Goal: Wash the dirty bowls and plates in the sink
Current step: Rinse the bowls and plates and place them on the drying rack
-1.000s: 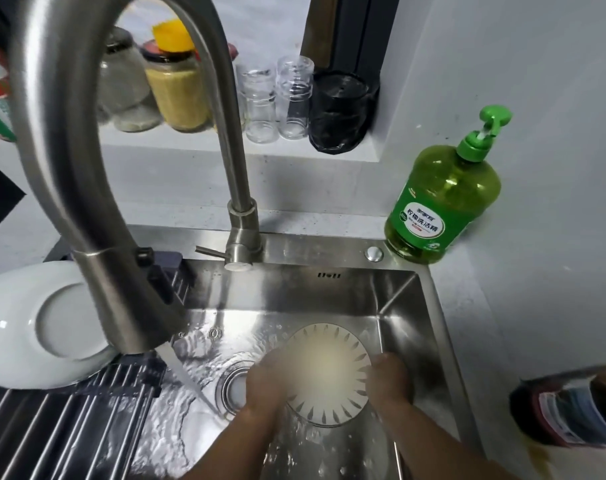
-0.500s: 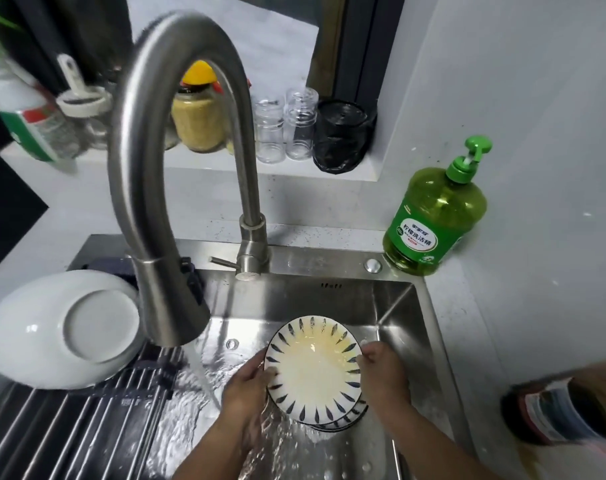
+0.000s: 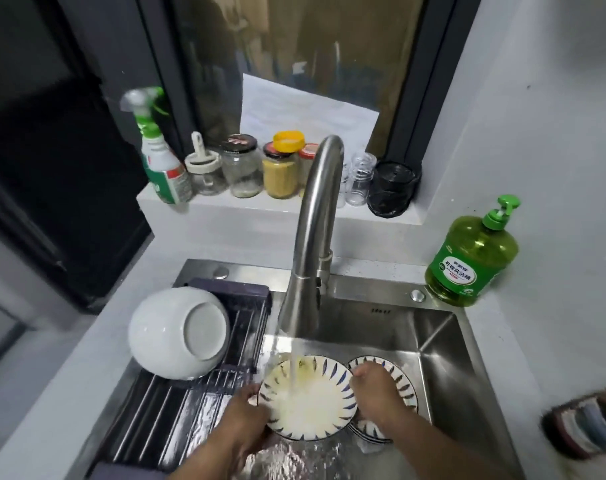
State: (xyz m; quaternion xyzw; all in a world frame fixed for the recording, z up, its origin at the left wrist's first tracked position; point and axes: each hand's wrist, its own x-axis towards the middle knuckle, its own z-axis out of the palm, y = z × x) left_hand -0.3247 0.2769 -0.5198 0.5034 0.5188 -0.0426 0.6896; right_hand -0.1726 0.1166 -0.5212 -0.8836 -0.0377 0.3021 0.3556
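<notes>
Plate (image 3: 308,403), blue-patterned, sits under the faucet (image 3: 315,237) stream inside the sink (image 3: 433,341), gripped by the left hand (image 3: 247,412) at one rim and the right hand (image 3: 376,388) opposite, above more plates (image 3: 403,379).

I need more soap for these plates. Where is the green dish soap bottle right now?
In the head view, the green pump bottle of dish soap stands on the grey counter at the steel sink's back right corner, against the wall, right of the curved faucet.
</notes>
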